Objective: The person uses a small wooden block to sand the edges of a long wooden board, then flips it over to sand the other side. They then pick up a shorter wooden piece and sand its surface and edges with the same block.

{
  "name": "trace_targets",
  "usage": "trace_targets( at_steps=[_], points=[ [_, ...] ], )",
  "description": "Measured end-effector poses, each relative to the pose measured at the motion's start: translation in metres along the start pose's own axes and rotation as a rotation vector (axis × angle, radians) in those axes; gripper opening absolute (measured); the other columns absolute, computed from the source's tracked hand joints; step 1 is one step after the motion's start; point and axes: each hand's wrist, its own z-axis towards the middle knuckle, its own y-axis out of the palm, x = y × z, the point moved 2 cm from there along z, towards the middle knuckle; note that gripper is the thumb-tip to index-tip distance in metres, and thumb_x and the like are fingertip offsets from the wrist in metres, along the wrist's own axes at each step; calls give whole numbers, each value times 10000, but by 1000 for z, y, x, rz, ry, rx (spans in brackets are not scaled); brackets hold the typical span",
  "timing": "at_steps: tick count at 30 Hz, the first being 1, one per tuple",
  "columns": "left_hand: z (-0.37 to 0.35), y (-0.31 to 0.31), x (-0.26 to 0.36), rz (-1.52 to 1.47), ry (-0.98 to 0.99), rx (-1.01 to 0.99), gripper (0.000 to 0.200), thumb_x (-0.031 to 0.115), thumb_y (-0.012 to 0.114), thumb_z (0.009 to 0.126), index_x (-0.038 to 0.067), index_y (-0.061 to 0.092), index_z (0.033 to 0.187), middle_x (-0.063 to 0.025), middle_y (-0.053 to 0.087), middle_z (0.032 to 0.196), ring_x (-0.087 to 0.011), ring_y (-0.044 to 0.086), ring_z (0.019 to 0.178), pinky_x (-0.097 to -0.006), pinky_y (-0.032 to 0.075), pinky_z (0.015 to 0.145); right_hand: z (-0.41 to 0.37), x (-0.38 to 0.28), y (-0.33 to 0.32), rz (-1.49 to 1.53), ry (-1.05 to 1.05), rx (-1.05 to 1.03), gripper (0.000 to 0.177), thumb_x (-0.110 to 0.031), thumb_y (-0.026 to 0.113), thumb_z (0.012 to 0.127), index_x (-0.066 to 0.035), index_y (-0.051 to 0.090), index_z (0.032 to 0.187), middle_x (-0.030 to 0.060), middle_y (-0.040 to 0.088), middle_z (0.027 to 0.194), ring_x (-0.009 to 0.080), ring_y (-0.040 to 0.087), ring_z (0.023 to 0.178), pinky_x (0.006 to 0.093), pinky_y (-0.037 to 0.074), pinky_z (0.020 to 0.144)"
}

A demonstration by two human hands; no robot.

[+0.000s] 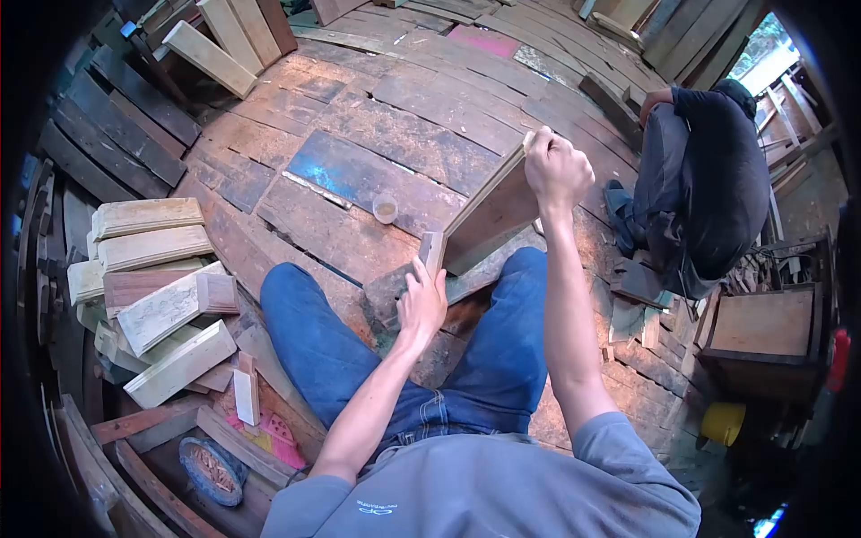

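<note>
Grip of left hand [421,305] and right hand [556,166] clamps opposite ends of flat rectangular wooden board [493,215].

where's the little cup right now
In the head view the cup stands on the plank floor, centre frame, just left of the tilted board.

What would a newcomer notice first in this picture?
The wooden board tilted at centre, gripped by the right hand at its top and the left hand at its lower end. Cut wood blocks are piled at left; another person crouches at right.
</note>
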Motion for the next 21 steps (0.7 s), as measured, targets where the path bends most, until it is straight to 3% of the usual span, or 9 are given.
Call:
trace_targets(
  at_steps=[8,11,15,18,21],
  points=[
    [-2,-3,6,-32,-43,-32,680,432,443,1068,-74,312,1503,-348,610,1093,-507,675,876,-549,557,735,-5,4,-9,22,-27,2,447,-384,502,941,-89,785,761,185,709,692,391,711,671,471,561,721],
    [7,-9,14,-82,148,159,682,420,465,1061,-94,322,1485,-334,613,1048,-476,690,773,-524,576,650,-6,0,-12,52,-50,2,446,-373,497,944,-92,781,746,174,704,674,378,709,659,457,556,719],
    [30,-36,57,-226,373,264,728,380,500,1054,-87,209,1532,-373,588,1129,-499,683,853,-529,577,685,-9,-12,-18,79,-64,-70,447,-410,489,957,-128,786,778,185,702,702,389,709,703,467,552,722],
    [32,-64,83,-280,231,60,701,298,533,1049,-68,194,1542,-414,529,1253,-558,613,1050,-540,548,851,-11,-15,-16,86,-88,-42,449,-377,488,952,-109,771,728,173,703,686,373,705,669,452,548,746],
    [32,-13,43,-47,434,421,795,316,594,1016,-102,166,1539,-365,567,1152,-496,672,901,-510,586,700,-6,-10,-9,75,-90,5,450,-351,492,945,-92,763,695,163,705,676,360,704,642,441,548,763]
  ],
)
